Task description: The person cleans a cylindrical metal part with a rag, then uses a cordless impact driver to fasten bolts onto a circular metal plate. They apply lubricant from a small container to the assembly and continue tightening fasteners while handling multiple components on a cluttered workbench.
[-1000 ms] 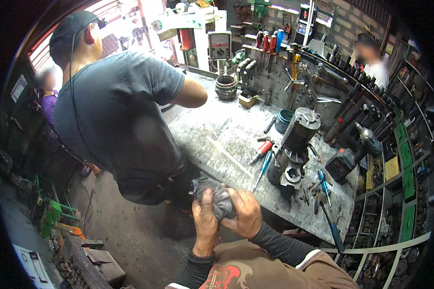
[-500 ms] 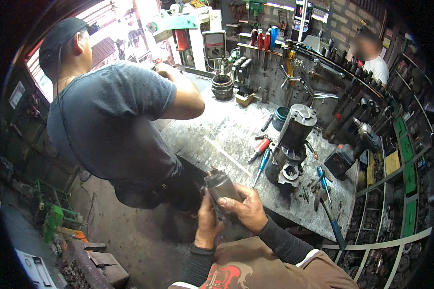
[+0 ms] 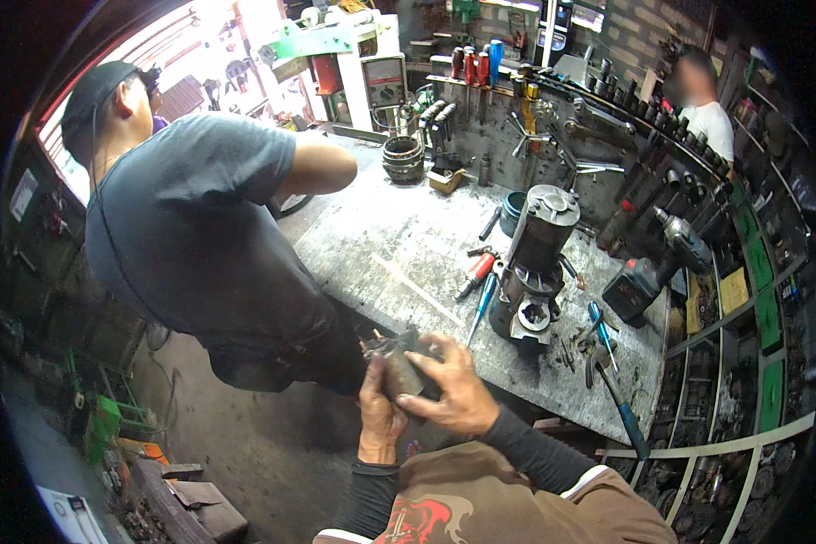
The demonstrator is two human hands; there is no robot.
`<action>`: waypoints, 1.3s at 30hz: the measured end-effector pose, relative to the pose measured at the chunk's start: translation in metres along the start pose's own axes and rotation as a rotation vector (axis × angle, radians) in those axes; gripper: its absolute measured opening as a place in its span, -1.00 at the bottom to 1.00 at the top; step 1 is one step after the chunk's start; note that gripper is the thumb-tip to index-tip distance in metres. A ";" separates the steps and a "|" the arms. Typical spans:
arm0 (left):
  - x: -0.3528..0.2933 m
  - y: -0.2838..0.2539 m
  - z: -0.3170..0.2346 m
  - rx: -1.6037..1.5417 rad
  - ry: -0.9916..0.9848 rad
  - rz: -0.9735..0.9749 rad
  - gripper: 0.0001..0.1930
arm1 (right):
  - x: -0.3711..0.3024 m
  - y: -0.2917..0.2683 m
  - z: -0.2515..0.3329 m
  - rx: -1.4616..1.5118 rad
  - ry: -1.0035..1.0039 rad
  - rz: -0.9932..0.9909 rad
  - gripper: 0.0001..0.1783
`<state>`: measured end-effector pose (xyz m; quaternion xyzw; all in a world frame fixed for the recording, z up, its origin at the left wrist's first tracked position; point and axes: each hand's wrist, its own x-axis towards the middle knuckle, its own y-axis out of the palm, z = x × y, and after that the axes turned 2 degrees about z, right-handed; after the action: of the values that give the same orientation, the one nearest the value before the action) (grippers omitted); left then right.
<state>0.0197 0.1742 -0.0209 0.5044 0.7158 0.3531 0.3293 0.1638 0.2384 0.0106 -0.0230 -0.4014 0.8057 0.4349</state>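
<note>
right now, the left hand (image 3: 383, 417) is clamped around the lower left side of a grey metal cylinder (image 3: 403, 379), thumb pointing up along it. the right hand (image 3: 453, 385) closes on the same cylinder from the other side, its fingers spread over the top and its thumb across the near end. a dark, crumpled patch lies between the right fingers and the metal; it may be a rag, but blur makes it hard to tell. small copper-coloured prongs stick out at the cylinder's far left end. the piece is held up in front of the person's body, just off the near edge of the counter (image 3: 354, 245).

on the counter, toward its right half, a tall dark motor housing (image 3: 542, 247) with a silver cap stands upright. beside its left side lie a red tool (image 3: 476, 272) and a blue-handled screwdriver (image 3: 485, 304), while a pale flat strip (image 3: 417, 288) runs toward the near edge. a hammer's dark handle (image 3: 632, 428) reaches over the near right corner, and a cordless driver (image 3: 646, 283) rests by the right edge. near the back edge are a ring-shaped metal part (image 3: 403, 160) and a small yellow box (image 3: 445, 181). a co-worker (image 3: 208, 218) in a dark cap stands at the counter's left edge, back mostly turned.
</note>
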 end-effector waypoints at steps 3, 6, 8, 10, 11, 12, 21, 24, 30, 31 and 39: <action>0.000 0.007 -0.008 -0.207 -0.001 -0.072 -0.48 | 0.001 -0.002 -0.016 0.634 0.268 -0.163 -0.24; 0.003 0.008 -0.008 -0.098 -0.005 -0.024 -0.48 | 0.004 0.024 -0.021 1.677 0.615 0.195 -0.29; 0.010 0.007 0.000 0.227 0.073 -0.089 -0.52 | 0.008 0.050 -0.019 1.458 0.426 0.237 -0.36; 0.017 0.002 0.009 0.586 0.224 -0.144 -0.59 | 0.010 0.064 -0.019 1.140 0.473 0.013 -0.49; 0.021 -0.002 0.013 0.540 0.243 -0.191 -0.61 | 0.009 0.069 -0.018 0.776 0.480 -0.084 -0.52; 0.023 -0.007 0.017 0.425 0.168 -0.207 -0.60 | 0.004 0.071 -0.016 0.584 0.322 -0.114 -0.53; 0.031 -0.050 0.027 0.040 -0.034 -0.290 -0.65 | 0.000 0.055 -0.018 0.117 -0.047 0.031 -0.67; 0.029 -0.047 0.042 0.240 0.092 -0.234 -0.51 | 0.035 0.063 -0.026 0.362 0.349 -0.133 -0.70; 0.032 -0.042 0.036 0.351 0.158 -0.135 -0.53 | 0.015 0.086 -0.027 -0.022 0.141 -0.133 -0.76; 0.031 -0.041 0.034 0.577 0.229 -0.108 -0.54 | 0.012 0.088 -0.033 0.061 0.101 -0.223 -0.79; 0.038 -0.027 0.033 0.233 0.053 -0.217 -0.58 | 0.036 0.102 -0.066 0.082 0.398 -0.323 -0.78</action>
<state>0.0236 0.2095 -0.0657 0.4494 0.8107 0.2430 0.2860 0.0973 0.2750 -0.0908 -0.0991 -0.2734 0.7209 0.6291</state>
